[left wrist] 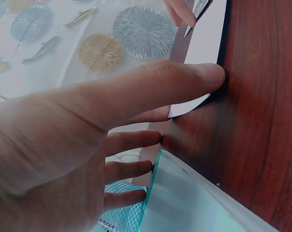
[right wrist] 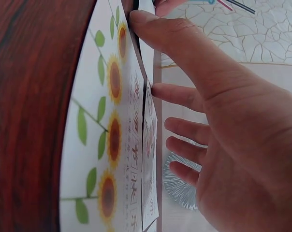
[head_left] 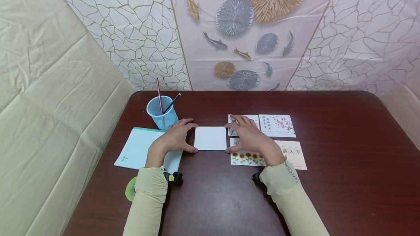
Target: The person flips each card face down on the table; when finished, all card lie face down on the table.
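A blank white card (head_left: 210, 138) lies on the dark wooden table between both hands. My left hand (head_left: 173, 136) spans its left side, thumb at the near corner and index finger at the far corner. In the left wrist view the thumb (left wrist: 184, 79) lies over the card's edge, its other fingers spread fairly straight. On the opposite side, my right hand (head_left: 254, 136) has its thumb and index fingertip at the right corners. Below that hand are a sunflower card (head_left: 248, 158) and a partly covered printed card (head_left: 252, 119). Whether the fingers press the white card is hard to tell.
A plum-blossom card (head_left: 277, 125) and a card with large characters (head_left: 296, 156) lie at the right. Left are a notebook (head_left: 131, 152), a blue mesh pen cup (head_left: 168, 117) with two pencils, and a roll of green tape (head_left: 130, 188). A patterned cloth hangs behind the table.
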{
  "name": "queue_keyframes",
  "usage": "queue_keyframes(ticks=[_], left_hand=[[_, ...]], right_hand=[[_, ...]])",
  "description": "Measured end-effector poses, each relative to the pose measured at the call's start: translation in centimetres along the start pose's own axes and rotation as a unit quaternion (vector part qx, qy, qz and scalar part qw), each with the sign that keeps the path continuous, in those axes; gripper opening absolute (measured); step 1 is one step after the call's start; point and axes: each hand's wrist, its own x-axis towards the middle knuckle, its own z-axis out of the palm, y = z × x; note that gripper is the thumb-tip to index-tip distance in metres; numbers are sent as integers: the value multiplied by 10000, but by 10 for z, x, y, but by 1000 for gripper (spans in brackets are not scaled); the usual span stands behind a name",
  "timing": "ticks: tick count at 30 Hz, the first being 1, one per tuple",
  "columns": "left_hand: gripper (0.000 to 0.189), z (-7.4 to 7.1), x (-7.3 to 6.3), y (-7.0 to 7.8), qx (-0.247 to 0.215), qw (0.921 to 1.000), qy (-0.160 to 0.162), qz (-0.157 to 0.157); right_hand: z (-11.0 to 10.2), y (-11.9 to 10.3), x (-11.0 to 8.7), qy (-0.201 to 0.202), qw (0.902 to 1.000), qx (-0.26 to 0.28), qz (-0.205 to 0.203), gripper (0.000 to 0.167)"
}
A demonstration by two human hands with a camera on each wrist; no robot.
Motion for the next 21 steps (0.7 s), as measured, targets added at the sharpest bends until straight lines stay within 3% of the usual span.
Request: queue_keyframes(ticks=[8, 13, 17, 21], left_hand=[[94, -1, 0, 1, -8, 10000, 2, -25], [103, -3, 3, 8, -70, 9998, 195, -28], [91, 2, 17, 25, 2, 9991, 355, 243], [79, 10, 39, 46, 134, 9989, 294, 342]], right_hand=[[-3, 1, -1, -43, 9999, 115, 42, 89], [-20, 19, -10, 165, 9992, 321, 160, 90], [-38, 43, -26, 464, 9974, 117, 536, 74], [-45, 62, -35, 427, 9959, -153, 783, 64]])
